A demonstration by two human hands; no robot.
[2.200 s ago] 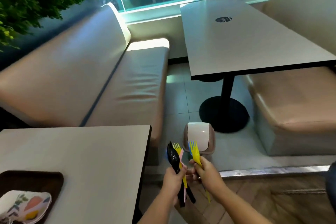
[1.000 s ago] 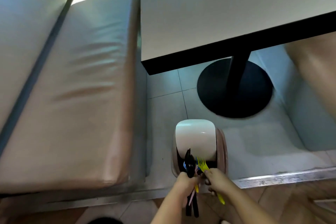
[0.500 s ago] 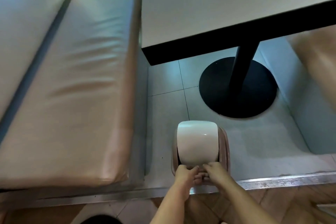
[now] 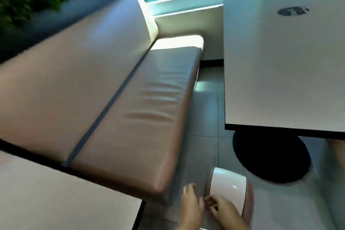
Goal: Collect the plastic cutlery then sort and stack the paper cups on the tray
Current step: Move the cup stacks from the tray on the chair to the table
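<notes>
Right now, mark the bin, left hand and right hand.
bin (image 4: 230,190): head view, on its white swing lid.
left hand (image 4: 190,206): head view, back of the hand.
right hand (image 4: 225,211): head view, back of the hand.

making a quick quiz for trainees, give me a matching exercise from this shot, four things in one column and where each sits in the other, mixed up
Things:
1. swing-lid bin
2. bench seat
3. left hand
4. round black table base

Places:
A. under the far table
B. on the floor by the hands
C. along the left of the aisle
D. just left of the bin

Pairs: 1-B, 2-C, 3-D, 4-A
</notes>
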